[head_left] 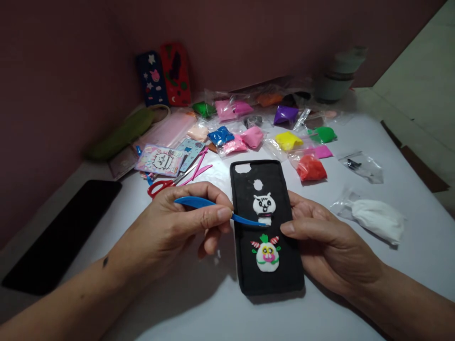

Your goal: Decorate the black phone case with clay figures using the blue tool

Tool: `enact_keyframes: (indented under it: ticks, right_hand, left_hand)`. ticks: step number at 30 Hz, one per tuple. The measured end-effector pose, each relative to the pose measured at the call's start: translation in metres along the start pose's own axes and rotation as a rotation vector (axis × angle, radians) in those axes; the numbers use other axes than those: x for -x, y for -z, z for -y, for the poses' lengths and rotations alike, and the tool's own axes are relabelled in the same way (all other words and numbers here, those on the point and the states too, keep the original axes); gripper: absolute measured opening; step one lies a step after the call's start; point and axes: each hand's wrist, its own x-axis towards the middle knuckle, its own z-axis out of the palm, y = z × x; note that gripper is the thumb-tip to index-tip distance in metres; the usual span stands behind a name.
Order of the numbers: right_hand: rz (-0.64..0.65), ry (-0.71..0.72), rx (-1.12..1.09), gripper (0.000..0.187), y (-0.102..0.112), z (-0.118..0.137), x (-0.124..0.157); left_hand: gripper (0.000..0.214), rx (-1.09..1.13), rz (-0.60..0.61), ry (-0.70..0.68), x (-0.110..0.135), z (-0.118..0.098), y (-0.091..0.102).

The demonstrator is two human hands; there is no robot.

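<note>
In the head view, the left hand [194,218] pinches a blue tool [196,202] between thumb and fingers, tip at the white piece [264,220] on the black phone case [246,241], positioned near centre, while the right hand [327,237], partly closed, grips the case's right edge, left of a white bag [378,219].

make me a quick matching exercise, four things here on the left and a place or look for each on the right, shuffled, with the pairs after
Things
1. blue tool
2. scissors
3. black case
4. white packet

Places or looks
A. red-handled
B. on the table beyond the right hand
C. pinched in the left hand
D. bears two figures

Pairs: 1-C, 2-A, 3-D, 4-B
</note>
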Motion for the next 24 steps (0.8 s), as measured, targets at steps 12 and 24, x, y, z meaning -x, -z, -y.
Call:
enact_keyframes:
  ticks: [12, 24]
  right_hand:
    - [0.030, 0.016, -0.029, 0.045, -0.0021, 0.0007, 0.0001]
    - [-0.012, 0.004, -0.003, 0.043, -0.0019, 0.0007, -0.0002]
  left_hand:
    - [0.013, -0.158, -0.037, -0.032, 0.0032, 0.0021, 0.0035]
    - [0.011, -0.079, -0.023, -0.014, 0.0013, -0.0019, 0.0010]
